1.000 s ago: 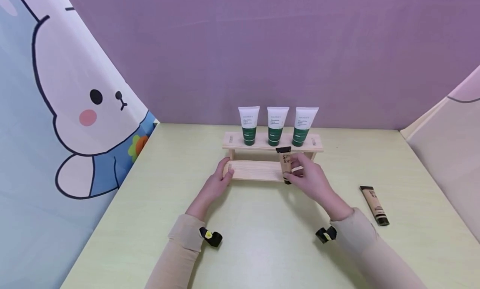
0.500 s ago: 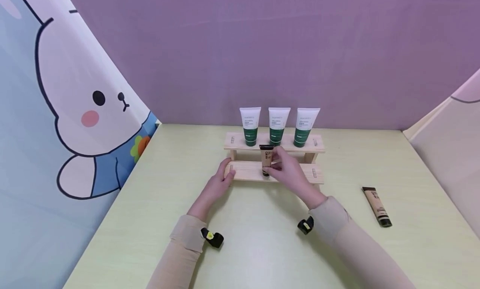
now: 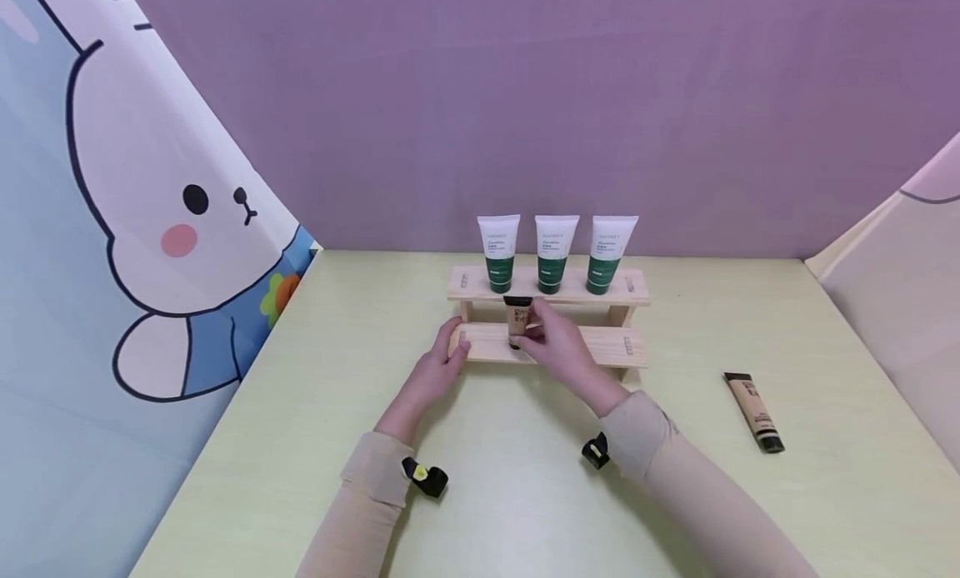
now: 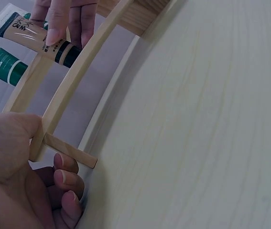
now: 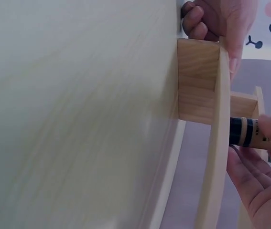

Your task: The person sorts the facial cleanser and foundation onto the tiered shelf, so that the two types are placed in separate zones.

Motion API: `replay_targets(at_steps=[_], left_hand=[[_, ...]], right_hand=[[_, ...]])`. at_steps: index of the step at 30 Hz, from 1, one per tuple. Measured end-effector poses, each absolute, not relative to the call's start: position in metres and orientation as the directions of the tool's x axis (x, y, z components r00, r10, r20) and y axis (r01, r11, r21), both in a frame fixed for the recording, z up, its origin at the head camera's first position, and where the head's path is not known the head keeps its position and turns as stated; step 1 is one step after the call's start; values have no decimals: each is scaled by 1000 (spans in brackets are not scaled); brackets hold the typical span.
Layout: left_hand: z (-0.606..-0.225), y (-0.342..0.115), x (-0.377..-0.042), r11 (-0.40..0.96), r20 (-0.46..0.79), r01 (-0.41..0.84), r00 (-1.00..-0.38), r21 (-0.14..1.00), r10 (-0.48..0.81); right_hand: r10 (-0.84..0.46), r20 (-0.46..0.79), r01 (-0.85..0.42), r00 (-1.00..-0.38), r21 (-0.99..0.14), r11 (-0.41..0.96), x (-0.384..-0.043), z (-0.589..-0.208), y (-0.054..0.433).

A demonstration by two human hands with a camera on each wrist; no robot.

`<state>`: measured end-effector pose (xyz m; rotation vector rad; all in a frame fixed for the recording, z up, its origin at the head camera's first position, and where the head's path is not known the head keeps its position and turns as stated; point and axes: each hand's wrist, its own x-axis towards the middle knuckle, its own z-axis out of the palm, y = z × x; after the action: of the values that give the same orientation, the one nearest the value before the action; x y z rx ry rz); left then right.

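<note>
My right hand (image 3: 558, 345) pinches a tan tube with a black cap (image 3: 517, 320), held upright cap-down over the lower step of a two-tier wooden rack (image 3: 600, 345). In the right wrist view the tube's black cap (image 5: 236, 131) is right at the step's board. My left hand (image 3: 433, 374) grips the left end of that lower step, thumb on top and fingers curled below, as the left wrist view shows. Three white-and-green tubes stand in a row on the upper step, the middle one (image 3: 555, 253) behind my right hand.
A second tan tube (image 3: 754, 413) lies on the pale wooden table (image 3: 525, 495) to the right of the rack. A purple cloth (image 3: 555, 103) hangs behind the table, and a rabbit-print cloth (image 3: 150, 228) borders the left side.
My right hand has carried the tan tube leftward from the rack's right part to left of centre on the lower step. My left hand has stayed on the rack's end.
</note>
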<state>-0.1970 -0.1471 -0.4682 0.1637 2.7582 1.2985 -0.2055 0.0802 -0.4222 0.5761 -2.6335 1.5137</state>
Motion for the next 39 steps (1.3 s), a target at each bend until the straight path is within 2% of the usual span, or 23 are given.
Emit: replay_targets(at_steps=[10,20,30,39], left_hand=[[-470,-147,-197,646,-36,65,-989,761,141],[-466,-150,-198,638,-33,75,-987,766,155],[-467,-151,-199,637,-40,68,-987,768,154],[-468,-150,-198,637,-51,56,-988,769,148]], right_hand=[[-299,245,-366,-922,-801,474,-193,-422,101],[-282,302,-412,-911,-718,561,-167,-410,158],[-247,282,-374,-927,-661,651,-143,-408,214],[-157,290,-306,-944,-594,744,-119,-409,263]])
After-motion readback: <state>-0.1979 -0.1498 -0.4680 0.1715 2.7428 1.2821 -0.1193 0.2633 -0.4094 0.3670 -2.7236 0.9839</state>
